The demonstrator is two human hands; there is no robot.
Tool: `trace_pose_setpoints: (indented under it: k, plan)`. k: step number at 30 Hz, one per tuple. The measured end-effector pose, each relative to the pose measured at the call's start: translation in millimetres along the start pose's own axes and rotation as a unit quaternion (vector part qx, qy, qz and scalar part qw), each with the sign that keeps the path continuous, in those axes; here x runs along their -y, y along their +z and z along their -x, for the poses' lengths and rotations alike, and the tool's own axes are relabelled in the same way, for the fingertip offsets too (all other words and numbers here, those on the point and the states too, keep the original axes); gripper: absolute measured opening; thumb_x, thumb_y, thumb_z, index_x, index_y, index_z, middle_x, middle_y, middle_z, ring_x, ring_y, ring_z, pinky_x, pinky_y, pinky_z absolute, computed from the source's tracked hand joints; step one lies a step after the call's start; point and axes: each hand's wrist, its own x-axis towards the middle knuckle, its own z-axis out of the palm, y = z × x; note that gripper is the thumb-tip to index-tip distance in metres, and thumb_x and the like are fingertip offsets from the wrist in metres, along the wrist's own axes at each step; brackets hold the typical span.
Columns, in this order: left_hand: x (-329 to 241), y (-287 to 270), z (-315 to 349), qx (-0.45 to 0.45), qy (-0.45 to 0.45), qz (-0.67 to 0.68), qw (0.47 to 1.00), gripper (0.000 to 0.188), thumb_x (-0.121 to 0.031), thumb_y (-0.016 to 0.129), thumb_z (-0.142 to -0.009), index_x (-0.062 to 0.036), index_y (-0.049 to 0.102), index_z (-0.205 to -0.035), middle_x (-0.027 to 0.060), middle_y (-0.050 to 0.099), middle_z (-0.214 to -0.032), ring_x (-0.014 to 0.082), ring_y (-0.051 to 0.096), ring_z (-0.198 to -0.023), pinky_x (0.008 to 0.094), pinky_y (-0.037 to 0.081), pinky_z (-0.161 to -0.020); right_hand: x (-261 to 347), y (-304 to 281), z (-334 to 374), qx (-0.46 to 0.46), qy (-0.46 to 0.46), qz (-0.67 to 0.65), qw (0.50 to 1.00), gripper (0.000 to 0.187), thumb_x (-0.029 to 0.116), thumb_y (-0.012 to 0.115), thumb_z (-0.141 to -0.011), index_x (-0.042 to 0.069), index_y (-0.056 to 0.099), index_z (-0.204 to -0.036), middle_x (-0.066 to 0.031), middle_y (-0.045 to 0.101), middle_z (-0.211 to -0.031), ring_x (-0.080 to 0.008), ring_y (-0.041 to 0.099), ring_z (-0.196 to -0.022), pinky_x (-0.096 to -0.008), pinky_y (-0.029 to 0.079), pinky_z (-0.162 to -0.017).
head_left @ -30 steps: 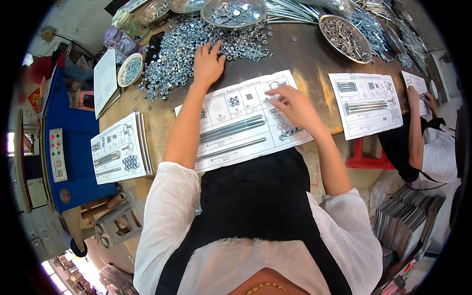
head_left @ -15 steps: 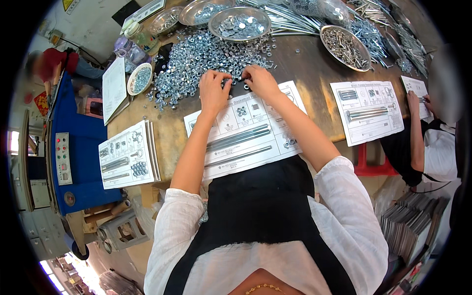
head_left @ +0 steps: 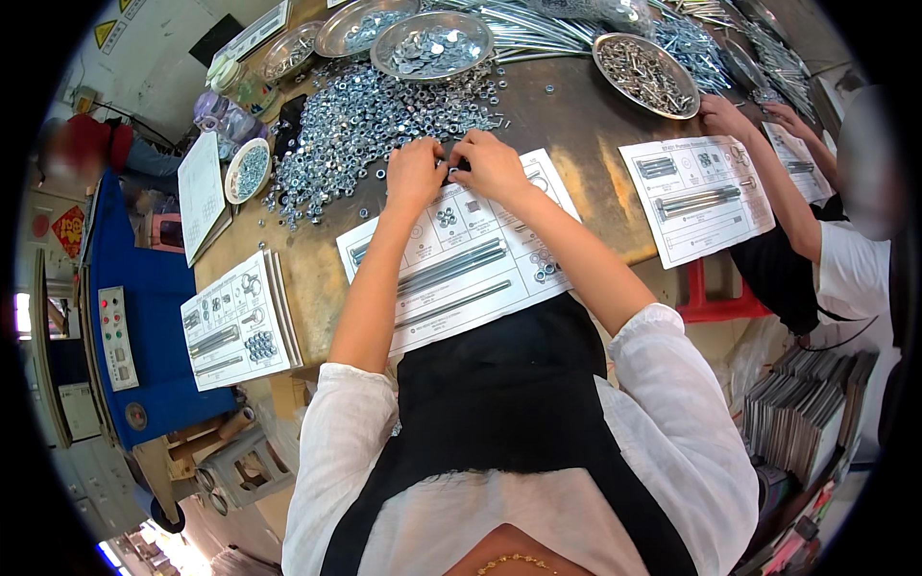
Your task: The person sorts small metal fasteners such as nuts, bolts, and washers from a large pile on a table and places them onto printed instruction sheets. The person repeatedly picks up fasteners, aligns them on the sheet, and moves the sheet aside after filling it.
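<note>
Silvery nuts (head_left: 331, 144) lie heaped just beyond the printed sheet (head_left: 451, 286). At that sheet's far edge, the left hand (head_left: 415, 173) and right hand (head_left: 492, 167) nearly meet, fingers curled inward; whether either grips anything, I cannot tell. Farther beyond the sheet stands a metal bowl (head_left: 423, 79) of discs.

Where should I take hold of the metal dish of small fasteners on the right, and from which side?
Probably pinch the metal dish by its near left rim, coming from the near left: that rim is thin, with tabletop beside it. Avoid the right edge, where a co-worker's hand is close. Keep it level, since it is open and holds loose fasteners.
</note>
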Motion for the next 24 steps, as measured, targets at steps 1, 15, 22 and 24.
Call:
trace_pose_setpoints:
  k: [1,15,22,24]
  plan:
    - [-0.4,-4.5,1.4,0.028,-0.016,0.003,0.999,0.018,-0.022,0.075,-0.081,-0.0091,0.073,-0.092,0.0077,0.072,-0.083,0.0251,0.069,-0.077,0.0397,0.051,-0.072,-0.8,-1.3,-1.8,0.003,0.009,-0.011,1.000,0.018,0.030,0.079,-0.076,0.016,0.074,-0.087,-0.0035,0.062,-0.099,-0.0257,0.062,-0.100,-0.0394,0.053,-0.079]
    - [35.4,-2.0,18.0,-0.053,0.038,0.119,0.991,0.018,-0.009,0.067,-0.088,-0.0055,0.070,-0.105,0.0132,0.064,-0.100,0.0303,0.065,-0.088,0.0381,0.052,-0.075,-13.3,1.4,-10.9,-0.001,0.030,-0.091,0.995,0.018,0.021,0.076,-0.079,0.013,0.073,-0.094,-0.0091,0.065,-0.090,-0.0289,0.066,-0.088,-0.0398,0.053,-0.077]
    - [10.9,-17.5,17.9,0.061,0.074,0.058,0.994,0.020,-0.014,0.070,-0.086,-0.0096,0.071,-0.106,0.0102,0.061,-0.095,0.0301,0.061,-0.094,0.0400,0.051,-0.083,-18.5,-4.3,-11.5,0.019,0.009,-0.071,0.997,0.020,0.017,0.079,-0.076,0.009,0.075,-0.095,-0.0090,0.069,-0.088,-0.0258,0.068,-0.082,-0.0376,0.054,-0.074]
    - [9.5,-15.6,16.3,0.075,0.042,0.045,0.995,0.020,-0.015,0.070,-0.085,-0.0095,0.071,-0.104,0.0090,0.062,-0.092,0.0292,0.064,-0.089,0.0410,0.053,-0.079,-27.3,-12.3,-8.7,0.023,0.055,-0.188,0.980,0.023,0.018,0.079,-0.077,0.009,0.075,-0.098,-0.0090,0.071,-0.087,-0.0215,0.068,-0.080,-0.0332,0.054,-0.072]
